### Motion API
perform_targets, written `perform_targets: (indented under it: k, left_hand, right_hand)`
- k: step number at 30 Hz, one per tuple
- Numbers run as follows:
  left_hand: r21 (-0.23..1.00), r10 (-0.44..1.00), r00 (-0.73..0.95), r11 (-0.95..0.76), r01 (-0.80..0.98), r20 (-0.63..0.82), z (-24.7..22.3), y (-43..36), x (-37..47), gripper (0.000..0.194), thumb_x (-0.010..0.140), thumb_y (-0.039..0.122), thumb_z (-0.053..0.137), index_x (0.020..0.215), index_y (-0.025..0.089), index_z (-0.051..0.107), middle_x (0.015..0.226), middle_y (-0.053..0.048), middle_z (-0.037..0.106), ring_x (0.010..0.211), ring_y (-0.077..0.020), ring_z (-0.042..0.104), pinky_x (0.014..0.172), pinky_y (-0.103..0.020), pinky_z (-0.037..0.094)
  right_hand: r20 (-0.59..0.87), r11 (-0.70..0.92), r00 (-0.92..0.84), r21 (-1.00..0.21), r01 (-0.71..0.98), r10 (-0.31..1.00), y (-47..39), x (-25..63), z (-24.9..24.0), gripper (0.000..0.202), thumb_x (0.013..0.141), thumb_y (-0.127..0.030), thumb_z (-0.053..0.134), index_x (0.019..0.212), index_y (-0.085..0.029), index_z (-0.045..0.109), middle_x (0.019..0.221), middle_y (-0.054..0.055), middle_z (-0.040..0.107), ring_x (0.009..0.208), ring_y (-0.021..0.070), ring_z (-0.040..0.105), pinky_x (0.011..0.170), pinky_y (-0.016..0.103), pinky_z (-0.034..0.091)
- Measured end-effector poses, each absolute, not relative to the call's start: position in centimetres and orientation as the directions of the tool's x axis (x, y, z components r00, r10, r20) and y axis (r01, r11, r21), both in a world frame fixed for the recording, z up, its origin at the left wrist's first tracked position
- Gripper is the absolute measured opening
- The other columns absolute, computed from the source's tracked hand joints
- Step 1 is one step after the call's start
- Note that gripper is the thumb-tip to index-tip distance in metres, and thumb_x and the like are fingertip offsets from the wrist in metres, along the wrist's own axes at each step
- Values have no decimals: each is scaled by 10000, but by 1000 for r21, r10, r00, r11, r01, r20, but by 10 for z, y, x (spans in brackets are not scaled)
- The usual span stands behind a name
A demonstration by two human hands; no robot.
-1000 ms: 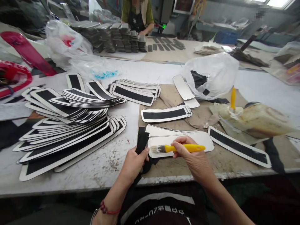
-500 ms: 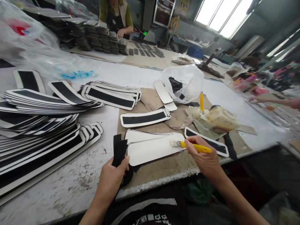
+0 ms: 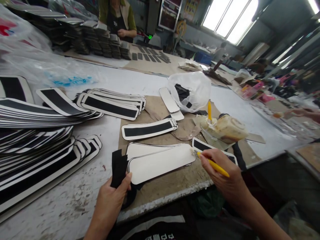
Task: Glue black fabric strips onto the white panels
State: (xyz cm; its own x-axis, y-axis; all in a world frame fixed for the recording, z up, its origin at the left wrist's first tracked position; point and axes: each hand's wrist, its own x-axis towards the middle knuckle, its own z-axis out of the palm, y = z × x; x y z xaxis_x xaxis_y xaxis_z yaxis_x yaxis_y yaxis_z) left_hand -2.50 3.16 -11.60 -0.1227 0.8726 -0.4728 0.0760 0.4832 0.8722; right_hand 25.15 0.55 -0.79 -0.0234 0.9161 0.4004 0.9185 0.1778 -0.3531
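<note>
My left hand is closed around several black strips, its thumb at the left end of a long white panel with rounded corners. More white panels lie fanned out beneath that one. In my right hand is a paintbrush with a yellow handle, held like a pen. Its bristles touch the right end of the top white panel. Just behind my right fingers lies a white panel with a black strip, partly hidden by the hand.
Stacks of black-striped panels fill the left side. Beyond the white panels lie a smaller pile, a plastic bag with black pieces, and a stained glue container beside a second yellow handle. Across the table stands a co-worker.
The brush has moved from inside the top white panel to its right end, its handle now tilted more steeply. My left hand still holds the black strips. The whole view has shifted slightly.
</note>
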Motion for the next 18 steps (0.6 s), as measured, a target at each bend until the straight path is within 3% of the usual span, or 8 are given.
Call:
perform_targets:
  k: [4,7,12,15,18]
  left_hand:
    - [874,874,-107,482,62,-474,-110,30,-24,392,635,546,666,595,174,547,474,38,479,416,-110,393,403,-233,278]
    - [884,883,-99,465,47,-459,-108,30,-24,378,652,535,658,634,171,557,506,30,503,436,-115,412,411,-233,293]
    - [898,897,-54,440,11,-439,-110,28,-22,339,709,496,628,705,165,557,534,40,502,462,-100,415,438,-221,320]
    - [902,900,-51,433,1,-432,-112,28,-22,322,725,481,618,727,164,557,548,40,511,481,-99,427,452,-218,337]
    - [895,894,-60,446,-1,-445,-112,28,-21,320,717,474,626,768,164,566,541,45,514,498,-108,450,479,-221,367]
  right_hand:
    - [331,255,-121,-398,881,936,0,231,-19,98,875,-173,465,884,-193,560,801,70,599,817,197,577,753,335,456]
    - [292,233,-63,-596,768,954,-3,208,-25,89,874,-190,480,848,-202,565,773,47,597,732,166,577,669,287,465]
    - [62,-8,149,-903,430,987,3,173,-37,134,862,-322,524,834,-202,576,672,5,587,588,145,573,557,260,462]
    - [11,-43,134,-918,395,991,9,169,-47,163,853,-345,530,809,-196,578,649,1,580,589,147,571,569,266,460]
    - [99,-8,159,-824,566,982,11,179,-47,151,842,-324,541,783,-194,590,681,7,578,605,141,551,574,263,439]
